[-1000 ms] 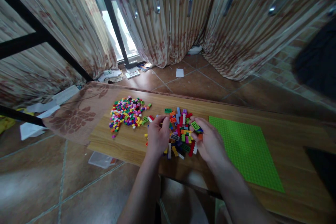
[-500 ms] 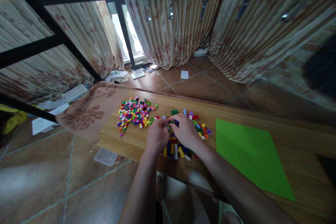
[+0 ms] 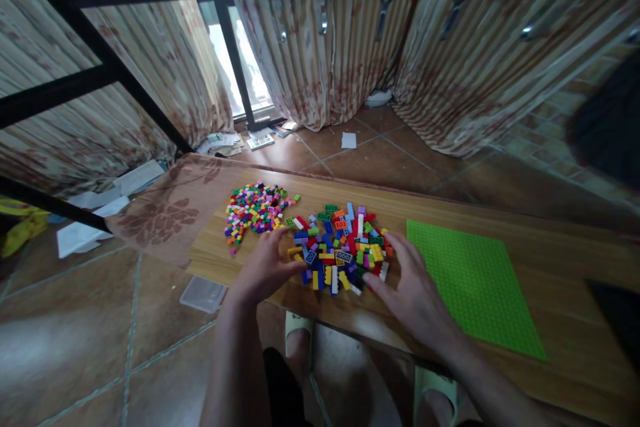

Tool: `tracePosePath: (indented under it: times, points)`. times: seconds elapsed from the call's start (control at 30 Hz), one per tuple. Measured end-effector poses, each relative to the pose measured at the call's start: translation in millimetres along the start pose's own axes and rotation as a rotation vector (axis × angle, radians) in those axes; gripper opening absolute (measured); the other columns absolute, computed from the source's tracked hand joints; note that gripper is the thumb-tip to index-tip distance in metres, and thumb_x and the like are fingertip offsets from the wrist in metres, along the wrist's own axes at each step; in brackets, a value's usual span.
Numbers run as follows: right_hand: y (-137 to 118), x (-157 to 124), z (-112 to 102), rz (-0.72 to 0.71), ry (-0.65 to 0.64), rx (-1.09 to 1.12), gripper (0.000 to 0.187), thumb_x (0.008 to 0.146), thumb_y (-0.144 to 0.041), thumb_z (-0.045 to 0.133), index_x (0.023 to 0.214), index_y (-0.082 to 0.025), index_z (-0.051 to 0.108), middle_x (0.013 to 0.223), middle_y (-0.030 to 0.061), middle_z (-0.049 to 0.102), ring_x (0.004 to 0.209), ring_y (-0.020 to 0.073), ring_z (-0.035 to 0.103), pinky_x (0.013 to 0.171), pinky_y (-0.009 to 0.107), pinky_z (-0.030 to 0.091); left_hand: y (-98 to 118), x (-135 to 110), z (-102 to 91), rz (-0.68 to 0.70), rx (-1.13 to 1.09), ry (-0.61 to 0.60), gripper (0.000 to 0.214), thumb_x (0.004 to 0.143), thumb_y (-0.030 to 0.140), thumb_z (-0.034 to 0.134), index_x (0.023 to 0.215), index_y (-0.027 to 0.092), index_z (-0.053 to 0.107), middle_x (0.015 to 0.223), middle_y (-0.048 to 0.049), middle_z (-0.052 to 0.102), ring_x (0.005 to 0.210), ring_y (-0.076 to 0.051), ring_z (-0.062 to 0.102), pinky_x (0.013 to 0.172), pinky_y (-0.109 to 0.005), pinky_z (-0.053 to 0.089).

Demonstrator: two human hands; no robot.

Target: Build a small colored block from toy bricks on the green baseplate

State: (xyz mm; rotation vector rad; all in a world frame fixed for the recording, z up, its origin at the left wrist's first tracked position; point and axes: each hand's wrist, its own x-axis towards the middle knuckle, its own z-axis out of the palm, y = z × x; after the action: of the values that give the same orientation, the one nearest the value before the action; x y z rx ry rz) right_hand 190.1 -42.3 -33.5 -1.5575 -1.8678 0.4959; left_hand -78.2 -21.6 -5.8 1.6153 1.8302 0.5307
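A pile of larger mixed-colour toy building bricks (image 3: 336, 250) lies on the wooden table between my two hands. My left hand (image 3: 265, 263) is at the pile's left edge, its fingers apart and nothing seen in it. On the right side my right hand (image 3: 413, 283) rests against the pile, thumb and fingers spread around its edge. Farther left is a heap of small colourful bricks (image 3: 257, 209). A green studded baseplate (image 3: 475, 283) lies flat to the right of my right hand.
The narrow wooden table (image 3: 560, 253) has a brown patterned cloth (image 3: 170, 213) at its left end. A clear plastic lid or tray (image 3: 203, 295) is below the near edge. Dark metal bars (image 3: 145, 107) cross the left and top. Papers (image 3: 85, 230) lie on the tiled floor.
Both hands were together over the middle of the larger bricks, the fingers at something dark. Now they have parted to either side, and the pile shows between them.
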Motion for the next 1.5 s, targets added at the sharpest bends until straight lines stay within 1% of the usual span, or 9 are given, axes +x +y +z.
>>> tracePosePath:
  times: [0.13,0.27,0.53,0.73,0.87,1.0,1.13,1.3,1.5]
  points:
    - [2.4,-35.2,22.6,-0.055,-0.054,-0.136,0.106,0.067,-0.051,0.072,0.15,-0.021,0.013,0.156,0.0159,0.015,0.142,0.037,0.019,0.108,0.057,0.032,1.9,-10.5,6.1,0.005,0.083,-0.109,0.105,0.046,0.031,0.085,0.14,0.022,0.038,0.129,-0.0116,0.044,0.115,-0.027,0.052,0.099,-0.038,0.043]
    - [-6.0,-36.5,45.3,-0.074,-0.031,-0.179,0.111,0.065,-0.048,0.075,0.15,-0.021,0.008,0.157,0.0177,0.011,0.143,0.0386,0.013,0.108,0.06,0.03,11.4,-13.4,21.8,-0.018,0.171,-0.104,0.11,0.047,0.026,0.084,0.143,0.023,0.03,0.13,-0.0121,0.039,0.118,-0.029,0.051,0.101,-0.038,0.042]
    - [-17.4,-10.1,65.7,-0.082,0.056,-0.029,0.086,0.08,-0.045,0.062,0.147,-0.017,0.017,0.153,0.0187,0.019,0.142,0.0317,0.018,0.111,0.054,0.028,16.5,-10.2,32.2,-0.069,0.186,0.113,0.074,0.074,0.024,0.066,0.139,0.012,0.033,0.128,-0.0185,0.044,0.117,-0.028,0.053,0.099,-0.038,0.042]
    - [-22.4,-12.9,57.8,-0.107,0.176,-0.03,0.059,0.086,-0.041,0.053,0.139,-0.018,0.038,0.145,0.0166,0.033,0.136,0.0293,0.031,0.109,0.051,0.032,11.8,-19.3,28.7,-0.105,0.188,0.175,0.059,0.079,0.006,0.049,0.137,0.012,0.04,0.128,-0.0196,0.049,0.116,-0.028,0.054,0.099,-0.038,0.042]
    - [-32.0,-18.1,59.3,-0.228,0.108,-0.159,0.041,0.084,-0.036,0.057,0.122,-0.021,0.057,0.144,0.0132,0.035,0.134,0.0316,0.031,0.108,0.052,0.032,7.4,-33.2,24.3,-0.08,0.178,0.18,0.057,0.08,0.007,0.045,0.137,0.011,0.041,0.127,-0.0188,0.051,0.115,-0.027,0.055,0.098,-0.037,0.042]
    - [-40.3,-9.9,68.7,-0.263,0.028,-0.282,0.037,0.081,-0.033,0.061,0.115,-0.019,0.062,0.143,0.0148,0.038,0.133,0.0339,0.029,0.107,0.054,0.031,2.9,-41.0,24.7,-0.039,0.174,0.166,0.047,0.083,0.016,0.049,0.13,0.015,0.049,0.121,-0.0152,0.055,0.106,-0.025,0.059,0.092,-0.035,0.045]
    - [-39.9,2.2,69.8,-0.262,0.046,-0.323,0.027,0.082,-0.032,0.059,0.105,-0.019,0.065,0.137,0.0143,0.045,0.13,0.0317,0.033,0.107,0.051,0.032,5.8,-41.2,33.2,-0.006,0.209,0.142,0.028,0.081,0.023,0.055,0.108,0.02,0.062,0.107,-0.0095,0.06,0.095,-0.021,0.062,0.084,-0.031,0.046]
    - [-37.3,3.9,67.7,-0.25,0.076,-0.338,0.039,0.079,-0.028,0.062,0.117,-0.018,0.061,0.137,0.0143,0.044,0.13,0.0318,0.033,0.108,0.05,0.032,17.9,-38.2,46.8,0.034,0.272,0.167,0.022,0.082,0.028,0.056,0.101,0.021,0.063,0.103,-0.0086,0.061,0.09,-0.022,0.062,0.074,-0.03,0.047]
    - [-48.6,4.7,76.7,-0.304,-0.006,-0.354,0.04,0.076,-0.024,0.063,0.115,-0.017,0.061,0.142,0.0158,0.039,0.133,0.0348,0.03,0.108,0.054,0.03,19.7,-32.3,56.0,0.029,0.297,0.225,0.02,0.084,0.018,0.047,0.095,0.02,0.063,0.097,-0.0086,0.062,0.085,-0.021,0.062,0.07,-0.029,0.045]
